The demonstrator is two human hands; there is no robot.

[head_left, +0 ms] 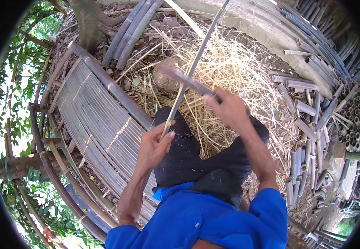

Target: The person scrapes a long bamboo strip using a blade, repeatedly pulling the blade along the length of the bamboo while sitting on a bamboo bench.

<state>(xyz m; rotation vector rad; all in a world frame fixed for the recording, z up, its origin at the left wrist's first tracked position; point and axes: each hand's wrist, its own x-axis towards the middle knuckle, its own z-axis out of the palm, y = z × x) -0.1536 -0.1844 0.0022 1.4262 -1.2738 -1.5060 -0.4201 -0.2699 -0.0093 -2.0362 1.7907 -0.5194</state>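
Observation:
A long bamboo strip [197, 59] slants from my lap up past the top of the head view. My left hand [155, 145] pinches its lower end between thumb and fingers, above my left knee. In my right hand [229, 108] is the handle of a knife [190, 82], whose blade is smeared by motion. The blade crosses the strip a short way beyond my left hand; I cannot tell how deep it bites. A rounded stone [163, 77] lies on the ground behind the blade, partly covered by it.
Pale bamboo shavings [236, 68] heap on the ground ahead of my knees. To my left stands a slatted bamboo bench [94, 106]. Thick bamboo poles [132, 31] lie at the far left, near a tree trunk [88, 25]. Cut bamboo pieces [306, 106] are stacked to the right.

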